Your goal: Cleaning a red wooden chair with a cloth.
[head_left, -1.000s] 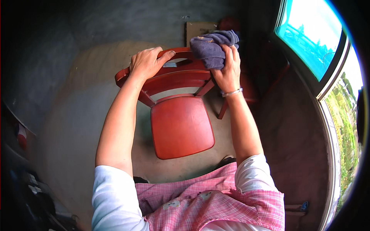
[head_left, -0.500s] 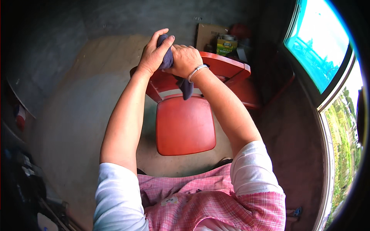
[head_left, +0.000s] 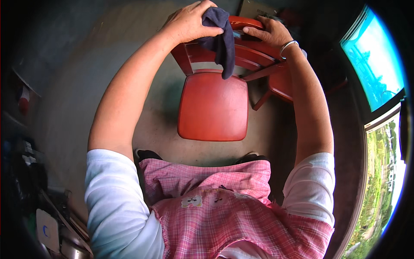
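A red wooden chair [head_left: 213, 108] stands in front of me, its seat toward me and its slatted back on the far side. My left hand [head_left: 187, 25] pinches a dark navy cloth [head_left: 221, 41] between thumb and fingers at the left of the chair's top rail. The cloth's loose end hangs down in front of the slats. Over the right part of the rail, my right hand [head_left: 274, 35] has its fingers hooked behind and its thumb in front, with a silver bangle on the wrist.
Another red chair [head_left: 281, 84] stands behind on the right, partly hidden by my right arm. A cardboard box [head_left: 254, 9] leans at the far wall. To the right is a bright window [head_left: 377, 60]. Dark clutter and a metal pot [head_left: 73, 247] lie at the lower left.
My hands have parted from around the bunched cloth. The right moved right onto the chair's rail; the left kept the cloth, which now hangs loose. The view has shifted.
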A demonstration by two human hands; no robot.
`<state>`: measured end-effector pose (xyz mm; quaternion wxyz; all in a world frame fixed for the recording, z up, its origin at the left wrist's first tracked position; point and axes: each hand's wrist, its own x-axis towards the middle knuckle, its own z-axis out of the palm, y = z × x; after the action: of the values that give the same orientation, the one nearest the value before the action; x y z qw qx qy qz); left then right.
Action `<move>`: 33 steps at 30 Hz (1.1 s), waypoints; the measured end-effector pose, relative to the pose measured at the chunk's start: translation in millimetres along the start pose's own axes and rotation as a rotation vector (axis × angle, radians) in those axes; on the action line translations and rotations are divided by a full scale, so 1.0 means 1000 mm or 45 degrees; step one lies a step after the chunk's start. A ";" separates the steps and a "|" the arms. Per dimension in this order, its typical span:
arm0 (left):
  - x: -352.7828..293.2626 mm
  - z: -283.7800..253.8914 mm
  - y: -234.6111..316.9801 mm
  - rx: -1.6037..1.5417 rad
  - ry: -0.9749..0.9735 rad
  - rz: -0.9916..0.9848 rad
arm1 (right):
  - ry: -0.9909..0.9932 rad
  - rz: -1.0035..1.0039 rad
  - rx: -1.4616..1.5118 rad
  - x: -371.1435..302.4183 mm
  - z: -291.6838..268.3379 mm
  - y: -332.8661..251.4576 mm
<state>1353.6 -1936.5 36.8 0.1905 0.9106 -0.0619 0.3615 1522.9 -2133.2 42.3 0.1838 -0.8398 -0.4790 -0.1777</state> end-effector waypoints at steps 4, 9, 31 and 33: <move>-0.023 -0.010 -0.023 0.036 0.034 -0.138 | 0.075 -0.005 -0.109 -0.002 0.002 0.000; -0.042 -0.013 -0.057 -0.039 0.150 -0.106 | 0.014 0.038 -0.214 0.000 -0.001 -0.035; -0.127 0.141 -0.120 -1.211 0.706 -1.237 | -0.283 0.092 0.121 0.038 0.006 -0.051; -0.120 0.157 -0.116 -1.417 0.749 -1.246 | -0.297 0.072 0.204 0.038 0.004 -0.052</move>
<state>1394.7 -1893.8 -184.2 0.7628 0.4729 0.2265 0.3784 1496.1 -2078.1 63.8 0.1984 -0.8504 -0.4861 -0.0348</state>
